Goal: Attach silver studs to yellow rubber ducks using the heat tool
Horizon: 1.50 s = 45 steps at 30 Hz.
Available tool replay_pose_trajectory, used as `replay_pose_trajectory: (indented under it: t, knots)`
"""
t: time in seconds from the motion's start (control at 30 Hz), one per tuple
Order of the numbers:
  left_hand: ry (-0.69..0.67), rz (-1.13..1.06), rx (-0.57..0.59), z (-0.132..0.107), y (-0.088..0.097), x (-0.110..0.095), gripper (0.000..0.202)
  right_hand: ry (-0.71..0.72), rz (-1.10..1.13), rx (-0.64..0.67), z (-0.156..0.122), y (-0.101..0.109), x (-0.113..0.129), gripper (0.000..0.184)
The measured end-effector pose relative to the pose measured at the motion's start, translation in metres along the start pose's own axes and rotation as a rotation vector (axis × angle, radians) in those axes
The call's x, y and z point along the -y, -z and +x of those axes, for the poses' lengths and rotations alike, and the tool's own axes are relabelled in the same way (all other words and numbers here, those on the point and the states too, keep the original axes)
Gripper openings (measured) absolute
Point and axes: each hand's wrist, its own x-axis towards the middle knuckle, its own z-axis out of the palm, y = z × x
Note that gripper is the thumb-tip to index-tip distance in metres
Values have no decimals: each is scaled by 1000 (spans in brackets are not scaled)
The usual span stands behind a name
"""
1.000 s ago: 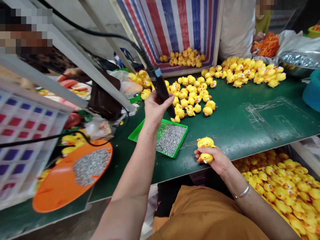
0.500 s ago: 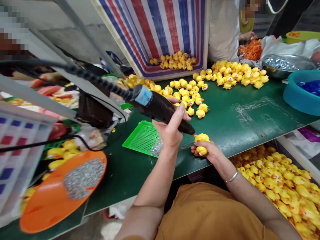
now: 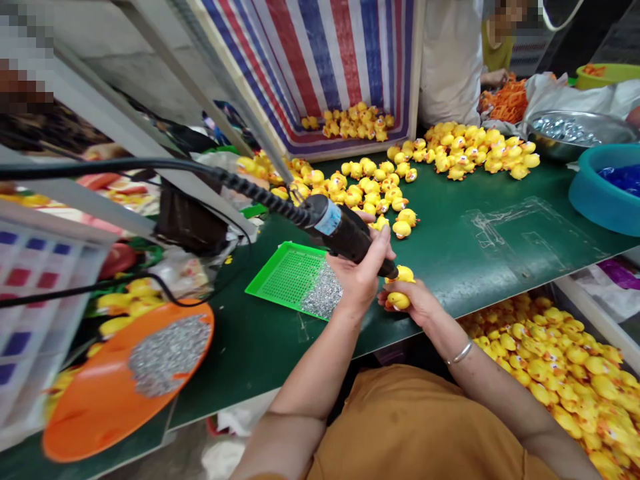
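My left hand [image 3: 359, 275] is closed around a black electric screwdriver [image 3: 347, 233] with a blue label and a coiled cable. Its tip points down and right, meeting a small yellow toy duck [image 3: 399, 301]. That duck lies in the closed fingers of my right hand [image 3: 421, 303], above the front edge of the green table [image 3: 450, 250]. The exact contact of the tip is too small to make out. Left of my hands sits a green perforated tray [image 3: 275, 275] with small silver screws [image 3: 325, 292] gathered at its right end.
An orange dish [image 3: 90, 400] of silver pieces stands at left. Many ducks [image 3: 370, 187] lie behind my hands; more fill a bin [image 3: 555, 360] below right. A striped lined box [image 3: 345, 60], blue basin [image 3: 595, 200] and metal bowl [image 3: 565, 150] stand behind. Another person sits far right.
My left hand has moved right with the screwdriver, bringing its tip onto the duck. The right hand stays nearly in place, still gripping the duck. More of the screws in the green tray shows.
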Motion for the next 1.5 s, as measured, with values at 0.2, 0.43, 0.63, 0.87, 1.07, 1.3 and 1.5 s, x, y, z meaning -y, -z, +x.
replay_pose_trajectory:
  t: [0.2,0.43,0.63,0.87,1.07,1.3,1.5]
  knots:
    - [11,55,-57,1,-7,6,23,46,-37,87,0,1,1,14]
    - [36,81,-147,1,-8,10,31,41,-30,180,4,4,-3,22]
    - [62,103,-115,-3,-5,14,32,28,-29,221,6,5,-8,20]
    - [-104,136,-118,5,-12,4,29,44,144,131,31,1,-4,19]
    - [-137,102,-158,17,-7,-19,33,3,187,83,44,6,15,13]
    - [-44,69,-155,2,-1,-11,32,-17,200,111,37,3,15,12]
    - [-16,84,-116,-2,-3,-4,32,104,219,165,30,2,19,25]
